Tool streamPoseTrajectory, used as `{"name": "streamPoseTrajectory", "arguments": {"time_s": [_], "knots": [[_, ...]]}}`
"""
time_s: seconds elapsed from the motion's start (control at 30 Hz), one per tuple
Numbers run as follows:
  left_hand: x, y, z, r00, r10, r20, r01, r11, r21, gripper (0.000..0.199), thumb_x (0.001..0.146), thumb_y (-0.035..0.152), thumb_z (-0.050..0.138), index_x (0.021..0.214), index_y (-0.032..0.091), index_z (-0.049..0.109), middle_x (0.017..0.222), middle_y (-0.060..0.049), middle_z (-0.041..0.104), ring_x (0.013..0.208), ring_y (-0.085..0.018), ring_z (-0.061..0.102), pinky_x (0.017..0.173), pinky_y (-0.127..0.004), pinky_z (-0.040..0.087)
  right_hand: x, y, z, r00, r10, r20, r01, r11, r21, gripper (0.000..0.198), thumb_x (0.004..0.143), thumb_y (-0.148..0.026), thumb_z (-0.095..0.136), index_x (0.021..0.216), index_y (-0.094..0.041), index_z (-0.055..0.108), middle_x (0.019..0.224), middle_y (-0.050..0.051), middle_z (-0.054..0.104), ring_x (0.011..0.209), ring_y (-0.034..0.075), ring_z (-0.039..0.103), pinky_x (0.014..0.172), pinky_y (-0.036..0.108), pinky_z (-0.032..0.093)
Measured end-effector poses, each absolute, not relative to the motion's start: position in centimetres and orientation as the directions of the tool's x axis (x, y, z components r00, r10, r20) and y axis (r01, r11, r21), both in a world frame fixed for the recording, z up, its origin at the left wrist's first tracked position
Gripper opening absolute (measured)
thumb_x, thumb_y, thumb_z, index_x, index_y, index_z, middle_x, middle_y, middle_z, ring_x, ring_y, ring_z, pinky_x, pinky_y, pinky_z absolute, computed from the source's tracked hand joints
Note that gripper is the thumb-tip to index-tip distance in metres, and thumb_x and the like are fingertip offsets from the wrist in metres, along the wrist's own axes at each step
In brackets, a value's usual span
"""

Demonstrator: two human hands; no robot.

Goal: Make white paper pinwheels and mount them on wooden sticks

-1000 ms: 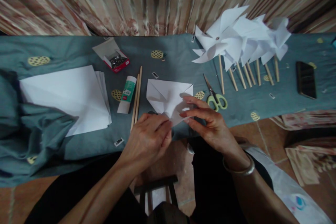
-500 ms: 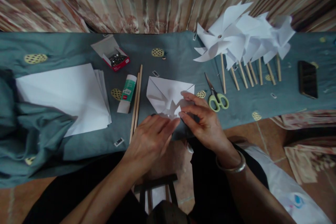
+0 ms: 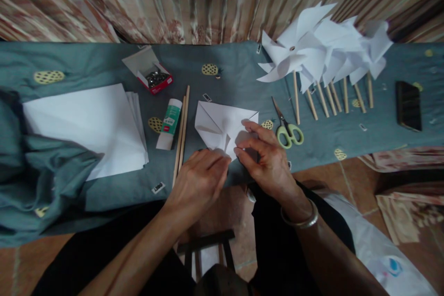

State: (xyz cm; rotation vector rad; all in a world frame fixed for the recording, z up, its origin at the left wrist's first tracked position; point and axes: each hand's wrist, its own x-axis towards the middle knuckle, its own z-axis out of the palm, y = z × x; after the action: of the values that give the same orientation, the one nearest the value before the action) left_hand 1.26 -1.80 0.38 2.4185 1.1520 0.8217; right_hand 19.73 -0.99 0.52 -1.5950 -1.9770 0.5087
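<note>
A folded white sheet of paper (image 3: 222, 118) with crease lines lies on the cloth in front of me. My left hand (image 3: 199, 175) is closed at its near left edge, fingers pressed together, the fingertips partly hidden. On its right side, my right hand (image 3: 268, 159) has thumb and index finger close together on a near flap, while other fingers rest on the paper. A shadow falls between the hands. Just right of the paper are green-handled scissors (image 3: 289, 135). To its left lie two thin wooden sticks (image 3: 182, 129) and a green and white glue stick (image 3: 169, 122).
A stack of white paper (image 3: 83, 125) lies at left, partly under bunched cloth (image 3: 38, 166). Behind is an open red box of metal pins (image 3: 156, 78). Several paper pinwheels (image 3: 312, 51) on sticks lie at back right, near a black phone (image 3: 409, 105). A curtain (image 3: 208, 0) hangs behind.
My left fingertips have drawn slightly left, away from my right thumb. The small raised paper tip between the hands now lies lower. The whole view has shifted a little.
</note>
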Motion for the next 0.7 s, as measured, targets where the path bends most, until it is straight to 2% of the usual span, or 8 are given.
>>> {"name": "streamPoseTrajectory", "arguments": {"time_s": [0.4,0.7], "knots": [[1.18,-1.74,0.17,0.482,0.81,0.335,0.6,-0.583,0.547,0.016,0.09,0.013,0.052,0.097,0.013,0.067,0.089,-0.007,0.072,0.08,-0.018,0.068,0.073,-0.033,0.058,19.65,-1.1,0.62,-0.172,0.962,0.21,0.76,0.265,-0.593,0.008,0.088,-0.026,0.059,0.087,-0.024,0.066,0.136,0.007,0.057,0.124,0.025,0.054,0.108,0.048,0.044],[1.31,-1.77,0.02,0.453,0.816,0.36,0.601,-0.577,0.553,0.016,0.089,0.012,0.055,0.097,0.011,0.068,0.088,-0.008,0.073,0.08,-0.019,0.069,0.073,-0.033,0.059,19.63,-1.16,0.71,-0.195,0.956,0.218,0.772,0.287,-0.567,0.009,0.09,-0.026,0.057,0.089,-0.025,0.066,0.136,0.006,0.056,0.125,0.025,0.053,0.107,0.047,0.045]]}}
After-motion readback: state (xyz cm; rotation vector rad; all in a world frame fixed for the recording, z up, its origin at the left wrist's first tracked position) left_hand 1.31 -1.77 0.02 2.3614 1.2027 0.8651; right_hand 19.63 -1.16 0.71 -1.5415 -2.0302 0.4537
